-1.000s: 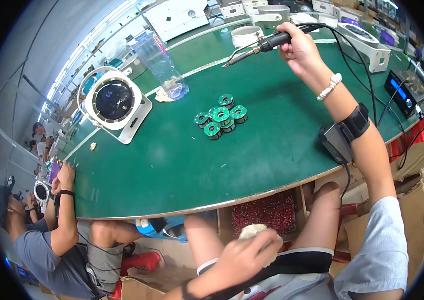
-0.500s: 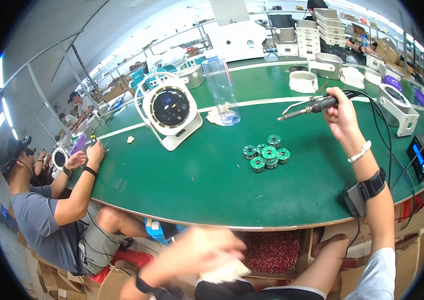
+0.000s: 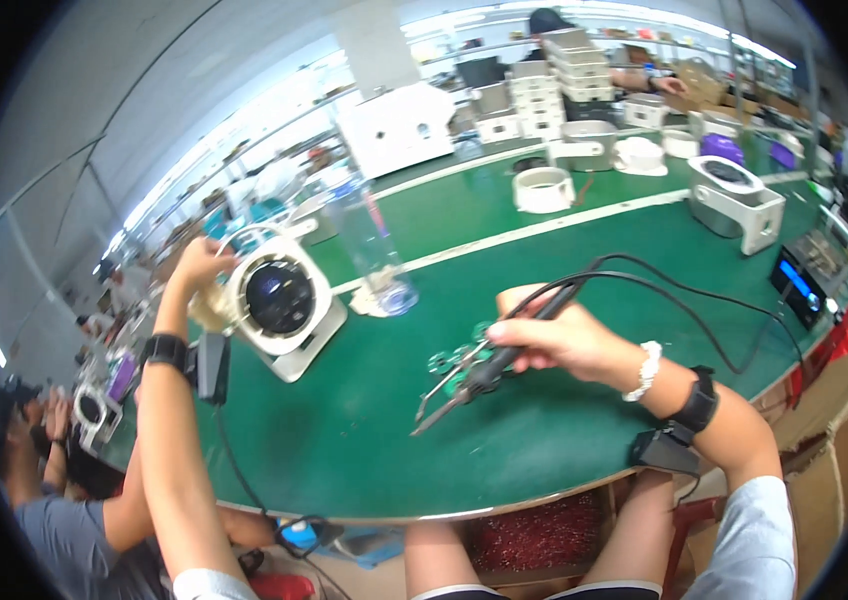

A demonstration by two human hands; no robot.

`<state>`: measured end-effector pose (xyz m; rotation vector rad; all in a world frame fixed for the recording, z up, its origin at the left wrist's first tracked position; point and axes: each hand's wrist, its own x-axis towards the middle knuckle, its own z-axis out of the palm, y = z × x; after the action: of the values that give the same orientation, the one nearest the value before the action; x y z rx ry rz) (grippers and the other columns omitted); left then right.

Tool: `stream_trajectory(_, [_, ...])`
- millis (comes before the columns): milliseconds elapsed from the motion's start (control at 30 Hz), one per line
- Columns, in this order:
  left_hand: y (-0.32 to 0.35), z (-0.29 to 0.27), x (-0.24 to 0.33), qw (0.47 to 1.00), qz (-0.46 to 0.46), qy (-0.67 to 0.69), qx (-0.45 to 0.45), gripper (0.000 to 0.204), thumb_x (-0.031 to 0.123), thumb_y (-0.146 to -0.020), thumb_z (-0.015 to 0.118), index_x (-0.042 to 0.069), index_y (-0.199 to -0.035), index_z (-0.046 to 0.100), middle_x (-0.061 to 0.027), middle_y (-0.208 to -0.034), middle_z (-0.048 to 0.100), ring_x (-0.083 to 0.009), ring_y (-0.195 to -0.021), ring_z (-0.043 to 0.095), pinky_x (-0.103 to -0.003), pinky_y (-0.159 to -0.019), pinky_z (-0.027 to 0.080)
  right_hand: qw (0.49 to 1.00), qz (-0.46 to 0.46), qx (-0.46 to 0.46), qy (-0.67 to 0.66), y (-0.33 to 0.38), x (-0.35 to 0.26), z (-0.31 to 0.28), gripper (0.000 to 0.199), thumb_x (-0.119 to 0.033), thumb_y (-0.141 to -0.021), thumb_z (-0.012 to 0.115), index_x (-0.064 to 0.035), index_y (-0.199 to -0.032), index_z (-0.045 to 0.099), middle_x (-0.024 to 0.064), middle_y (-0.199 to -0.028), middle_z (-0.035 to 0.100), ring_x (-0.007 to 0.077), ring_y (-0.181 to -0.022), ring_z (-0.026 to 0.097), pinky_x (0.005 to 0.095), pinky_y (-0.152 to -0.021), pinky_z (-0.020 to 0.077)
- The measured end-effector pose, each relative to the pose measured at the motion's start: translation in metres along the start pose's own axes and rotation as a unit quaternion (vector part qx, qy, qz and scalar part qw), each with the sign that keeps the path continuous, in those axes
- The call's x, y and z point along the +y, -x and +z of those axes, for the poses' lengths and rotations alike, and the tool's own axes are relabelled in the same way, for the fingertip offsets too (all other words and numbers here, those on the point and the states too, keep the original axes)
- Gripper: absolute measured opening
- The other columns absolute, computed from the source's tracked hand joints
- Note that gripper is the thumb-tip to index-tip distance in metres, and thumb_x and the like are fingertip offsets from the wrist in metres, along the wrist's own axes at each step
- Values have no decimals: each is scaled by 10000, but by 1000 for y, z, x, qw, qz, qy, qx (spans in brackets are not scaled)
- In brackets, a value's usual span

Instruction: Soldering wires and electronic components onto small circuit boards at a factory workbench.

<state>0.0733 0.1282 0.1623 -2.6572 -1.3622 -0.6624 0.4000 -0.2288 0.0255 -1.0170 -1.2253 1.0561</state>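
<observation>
Gripping a black soldering iron, the right hand is closed around the handle, fingers wrapped over it, with the metal tip angled down and toward the person, just above the green bench top. The iron's black cable loops up from the back of the handle and arcs away to the right of the hand. Small green ring-shaped parts lie on the bench in a cluster, directly under and beside the iron's shaft; whether the tip touches any of them cannot be told.

Left hand is raised well to the left of the iron, fingers curled onto the rim of a white round fan-like unit with a dark centre, which stands on its white base on the bench. The hand grips the unit's left edge. A pale object sits under the palm, too blurred to identify.

Both wrists carry black straps; the right wrist also has a white bead bracelet. A small black box lies on the bench by the right forearm.

Between the fan unit and the iron, further back, stands a clear plastic bottle, upright. Beyond the iron, toward the far side of the bench: a white ring housing and a white and grey housing. A meter with a blue display sits to the right of the cable.

Another person sits at the bench's left end, beyond the left arm.
</observation>
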Motion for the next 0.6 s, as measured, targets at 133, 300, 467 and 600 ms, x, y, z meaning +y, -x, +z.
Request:
stream_trajectory(133, [21,2,13,987,24,-103,122,209,158,-656,568,-46,-700,583,-236,-660,550,-324,-642,579,-391,-597,437,1000,-2,-5,-9,-4,7,-10,242,-214,-776,618,-101,-615,477,-3,-520,521,35,-419,477,147,-346,314])
stream_trajectory(300, [78,-37,44,984,-19,-85,158,179,136,-722,569,-37,-766,580,-193,-661,550,-320,-612,518,-353,-587,410,998,-13,-34,-45,-5,5,-8,236,-210,-775,613,-103,-617,474,-10,-510,505,34,-418,466,153,-345,302])
stream_trajectory(467, [125,-95,95,976,82,-52,196,106,60,-691,531,-45,-699,546,-89,-569,480,-150,-556,452,-288,-532,368,994,-20,-81,-68,2,4,0,284,-206,-761,633,-109,-599,420,-9,-532,494,40,-444,468,164,-368,318])
stream_trajectory(600, [121,-126,110,991,86,60,81,136,75,-706,526,-58,-699,546,-52,-602,496,-111,-596,440,-268,-566,366,982,-77,-158,-72,5,-6,8,306,-208,-745,658,-102,-617,402,-11,-544,484,58,-470,477,192,-402,353])
